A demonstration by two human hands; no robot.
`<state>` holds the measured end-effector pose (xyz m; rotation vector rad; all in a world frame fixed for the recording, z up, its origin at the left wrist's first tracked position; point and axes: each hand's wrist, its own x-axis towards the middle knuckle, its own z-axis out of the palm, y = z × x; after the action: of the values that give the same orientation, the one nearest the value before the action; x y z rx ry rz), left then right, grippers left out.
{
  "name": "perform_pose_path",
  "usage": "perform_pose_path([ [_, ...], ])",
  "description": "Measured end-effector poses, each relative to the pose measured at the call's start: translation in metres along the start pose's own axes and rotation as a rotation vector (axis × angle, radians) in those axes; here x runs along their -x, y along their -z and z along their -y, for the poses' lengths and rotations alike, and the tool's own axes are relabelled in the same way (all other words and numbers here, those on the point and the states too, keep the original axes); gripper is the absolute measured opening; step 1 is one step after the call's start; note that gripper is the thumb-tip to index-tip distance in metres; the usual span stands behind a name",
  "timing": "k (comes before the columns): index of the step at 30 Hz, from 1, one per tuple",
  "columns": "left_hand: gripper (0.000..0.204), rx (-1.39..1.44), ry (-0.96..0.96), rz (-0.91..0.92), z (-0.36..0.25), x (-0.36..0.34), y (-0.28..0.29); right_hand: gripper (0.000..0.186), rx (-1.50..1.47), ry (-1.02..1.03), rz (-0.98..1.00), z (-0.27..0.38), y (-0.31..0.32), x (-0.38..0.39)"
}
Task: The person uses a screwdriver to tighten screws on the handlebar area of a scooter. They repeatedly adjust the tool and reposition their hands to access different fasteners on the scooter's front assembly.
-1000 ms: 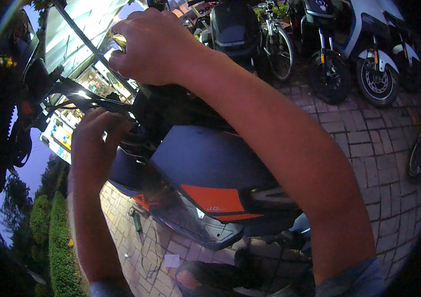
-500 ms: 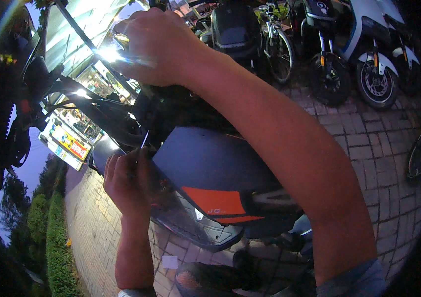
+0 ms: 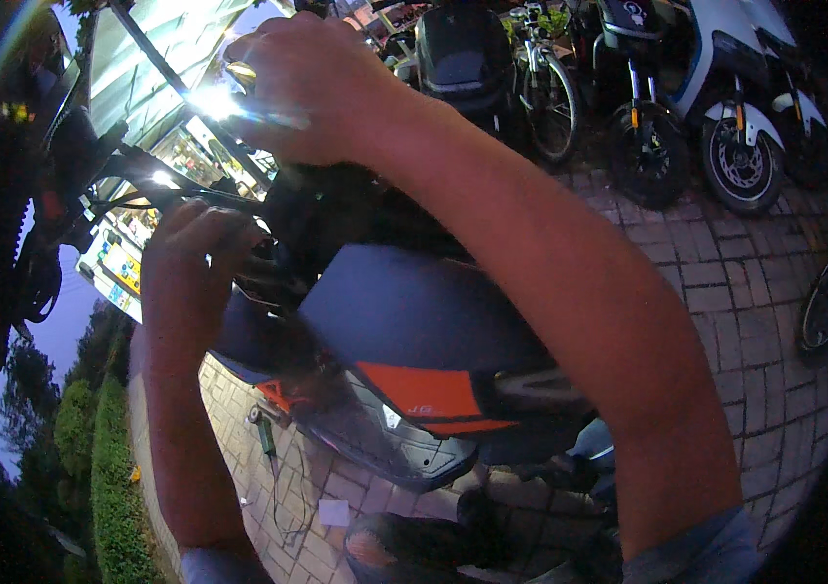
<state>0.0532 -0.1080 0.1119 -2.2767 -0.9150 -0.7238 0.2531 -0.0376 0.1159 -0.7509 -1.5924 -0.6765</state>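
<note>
A scooter with a dark blue panel [image 3: 404, 302] and an orange patch is before me, tilted in view. My right hand [image 3: 302, 92] is raised at the upper left, fingers closed. A small shiny yellowish piece [image 3: 241, 74] shows at its fingers; I cannot make out what it is. Lower and further left, my left hand [image 3: 190, 243] is up against the dark cables [image 3: 132, 200] and front parts of the scooter. Its fingers are curled, and whatever they grip is hidden.
On the paving lies a green corded tool [image 3: 264, 430], resembling an angle grinder, near the grey footboard [image 3: 404, 453]. A pale square [image 3: 334, 513] lies nearby. Parked scooters [image 3: 740, 136] and a bicycle [image 3: 550, 107] stand behind. A bright lamp [image 3: 212, 102] glares beside my right hand.
My left hand has moved up and left from beside the blue panel to the cables, uncovering the green tool. A thin bright shaft near it no longer shows. My right hand has barely moved.
</note>
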Motion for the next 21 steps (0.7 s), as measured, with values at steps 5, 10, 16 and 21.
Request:
perform_pose_path([
  [5, 0.009, -0.074, -0.025, 0.068, 0.006, 0.0, 0.003, 0.047, 0.011, -0.068, 0.134, 0.002, 0.007, -0.001],
  [10, 0.008, -0.025, 0.053, -0.161, -0.003, 0.043, -0.027, 0.047, -0.01, -0.075, 0.095, 0.004, 0.005, 0.0],
  [16, 0.012, -0.091, 0.005, -0.33, -0.014, 0.065, -0.047, 0.048, 0.033, -0.064, 0.005, 0.003, 0.0, 0.0],
  [21, 0.01, -0.023, 0.058, -0.381, -0.028, 0.069, -0.06, 0.047, 0.021, -0.067, 0.083, 0.002, 0.005, 0.001],
])
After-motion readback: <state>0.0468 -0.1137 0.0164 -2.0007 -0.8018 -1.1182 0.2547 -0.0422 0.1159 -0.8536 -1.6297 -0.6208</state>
